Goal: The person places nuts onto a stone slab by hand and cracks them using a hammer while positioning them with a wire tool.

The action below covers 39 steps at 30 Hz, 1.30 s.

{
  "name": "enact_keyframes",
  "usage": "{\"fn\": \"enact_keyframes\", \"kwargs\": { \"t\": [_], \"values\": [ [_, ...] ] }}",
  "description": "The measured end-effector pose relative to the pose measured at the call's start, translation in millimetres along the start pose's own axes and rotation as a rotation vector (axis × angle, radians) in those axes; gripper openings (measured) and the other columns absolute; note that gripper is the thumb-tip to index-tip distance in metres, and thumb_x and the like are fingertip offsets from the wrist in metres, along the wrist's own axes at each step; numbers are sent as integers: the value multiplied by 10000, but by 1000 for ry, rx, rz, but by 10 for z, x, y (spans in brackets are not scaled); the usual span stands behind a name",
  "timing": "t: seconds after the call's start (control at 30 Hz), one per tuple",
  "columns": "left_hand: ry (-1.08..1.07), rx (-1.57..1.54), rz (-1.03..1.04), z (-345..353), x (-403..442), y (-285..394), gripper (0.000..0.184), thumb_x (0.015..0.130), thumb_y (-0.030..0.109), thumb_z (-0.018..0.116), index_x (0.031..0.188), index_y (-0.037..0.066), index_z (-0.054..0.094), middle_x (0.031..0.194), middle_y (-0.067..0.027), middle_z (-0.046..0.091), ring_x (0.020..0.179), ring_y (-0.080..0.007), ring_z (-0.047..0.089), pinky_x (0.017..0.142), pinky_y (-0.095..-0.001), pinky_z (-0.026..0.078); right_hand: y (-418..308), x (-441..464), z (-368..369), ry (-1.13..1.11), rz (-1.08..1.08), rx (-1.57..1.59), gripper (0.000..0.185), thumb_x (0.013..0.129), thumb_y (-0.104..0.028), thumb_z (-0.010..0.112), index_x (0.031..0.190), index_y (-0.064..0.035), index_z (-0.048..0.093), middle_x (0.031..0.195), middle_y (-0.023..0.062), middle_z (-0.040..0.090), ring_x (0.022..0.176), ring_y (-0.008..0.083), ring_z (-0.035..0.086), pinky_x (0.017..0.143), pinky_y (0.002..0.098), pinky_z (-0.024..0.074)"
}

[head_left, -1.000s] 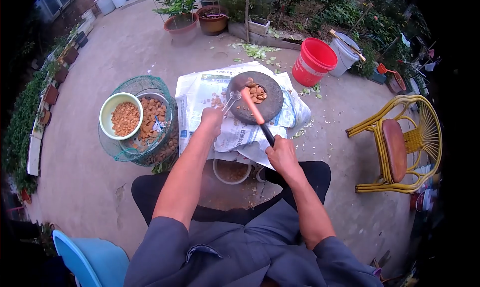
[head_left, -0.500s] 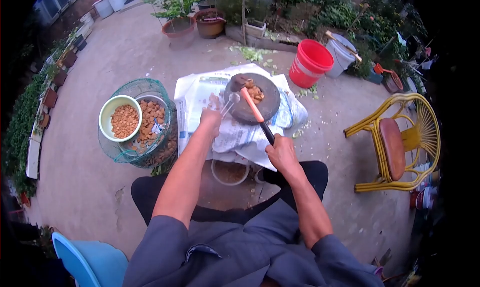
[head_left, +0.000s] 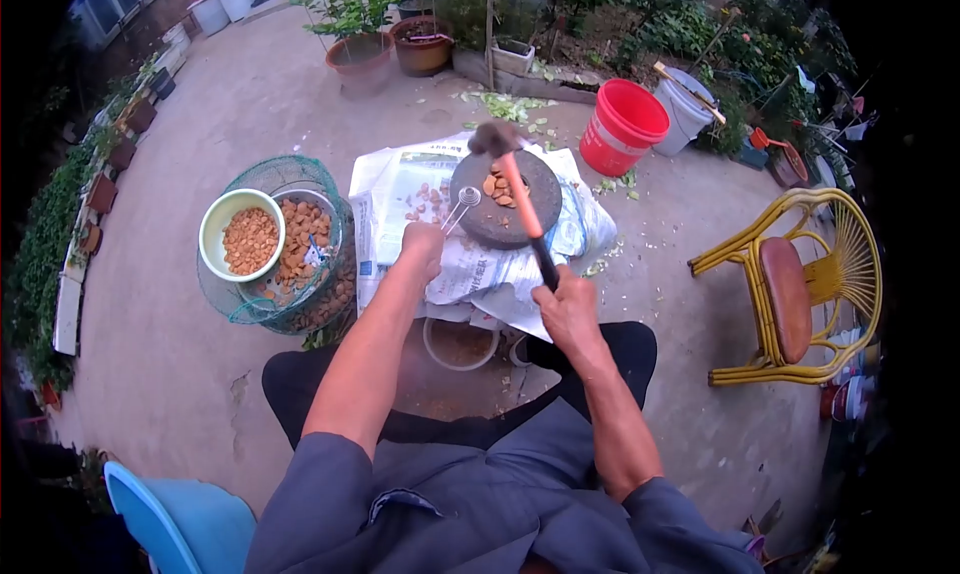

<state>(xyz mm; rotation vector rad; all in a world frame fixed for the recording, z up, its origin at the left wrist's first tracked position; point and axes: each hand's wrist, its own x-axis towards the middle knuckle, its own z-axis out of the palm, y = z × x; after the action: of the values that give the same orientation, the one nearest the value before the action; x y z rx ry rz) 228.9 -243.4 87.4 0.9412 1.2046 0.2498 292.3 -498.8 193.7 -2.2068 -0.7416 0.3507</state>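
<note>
My right hand (head_left: pixel 570 309) is wrapped round the black grip of a hammer (head_left: pixel 522 196) with an orange shaft. Its dark head hangs in the air over the far side of a round grey stone slab (head_left: pixel 485 224). Several brown nuts or fruit pits (head_left: pixel 499 188) lie on the slab, partly behind the shaft. In my closed left hand (head_left: pixel 424 250) is a thin metal wire tool (head_left: pixel 466 200) with a coiled round end, which reaches to the slab's left edge. Brown shell-like bits (head_left: pixel 432 200) are scattered on the white printed sheeting (head_left: pixel 385 179) beside it.
At the left, a pale green bowl (head_left: pixel 204 236) of brown kernels rests on a pan of brown pits (head_left: pixel 305 224) within green netting (head_left: pixel 340 199). A white tub (head_left: pixel 462 362) sits under the sheeting. Rightward are a red bucket (head_left: pixel 618 149), a white bucket (head_left: pixel 685 119) and a yellow cane chair (head_left: pixel 785 299).
The hammer has risen off the slab, its head now farther away and slightly right. More of the brown pieces show beneath. My left hand and the wire tool have barely moved.
</note>
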Motion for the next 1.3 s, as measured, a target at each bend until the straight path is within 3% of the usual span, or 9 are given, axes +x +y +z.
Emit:
{"fn": "enact_keyframes", "kwargs": {
  "t": [0.1,0.13,0.23,0.37,0.67,0.93,1.1,1.2,1.3],
  "values": [
    [-51,5,-2,-31,-172,112,170,943,155,503,930,97,662,550,58,322,403,-93,251,373,-283,201,-3,-88,-176,103,-42,125,255,793,-174,633,883,60,587,703,258,614,674,422,629,640,454,479],
    [-44,24,0,-49,-235,119,181,948,152,493,951,96,666,548,68,308,403,-87,242,375,-274,200,23,-130,-226,140,-38,128,272,786,-165,665,918,67,616,623,124,569,572,162,554,562,344,460],
    [-216,-271,-24,-302,-304,222,203,968,130,461,998,86,658,541,77,283,406,-78,226,382,-256,190,198,-265,-321,170,-4,164,211,777,-118,661,852,58,573,577,75,539,521,136,533,506,316,434],
    [-119,-323,56,-505,-396,330,230,992,122,432,1132,53,602,545,75,278,409,-68,219,376,-253,191,566,-541,-383,95,227,420,145,794,-65,645,749,-27,512,572,1,500,429,73,477,388,257,370],
    [-44,-352,81,-441,-496,273,198,988,122,473,1101,15,596,548,69,294,411,-63,235,371,-255,198,1022,-1171,-827,96,697,629,119,780,-54,614,737,-47,503,526,25,472,378,131,466,332,293,375],
    [-117,-118,98,-19,-467,262,143,929,132,588,1000,20,640,537,86,314,389,-42,238,361,-250,180,1256,-1127,-860,94,756,934,110,794,9,618,773,-38,521,606,38,490,439,138,486,398,309,447],
    [-52,-33,90,314,-419,237,120,857,105,631,910,11,683,591,-11,440,406,-130,299,359,-326,202,1266,-1116,-858,63,755,920,118,774,-8,624,789,-48,514,609,32,491,447,130,492,414,312,473],
    [-9,52,92,428,-394,205,175,920,118,508,938,30,658,504,62,326,364,-78,235,347,-286,167,1267,-1114,-859,50,749,891,125,763,-11,623,783,-51,506,607,29,489,445,125,495,415,307,481],
    [-41,82,92,359,-307,156,172,906,129,527,906,36,671,522,42,349,379,-102,262,350,-308,183,1257,-1114,-862,50,738,886,125,760,-9,622,787,-47,506,608,33,490,446,125,497,415,308,483]
  ]
}}
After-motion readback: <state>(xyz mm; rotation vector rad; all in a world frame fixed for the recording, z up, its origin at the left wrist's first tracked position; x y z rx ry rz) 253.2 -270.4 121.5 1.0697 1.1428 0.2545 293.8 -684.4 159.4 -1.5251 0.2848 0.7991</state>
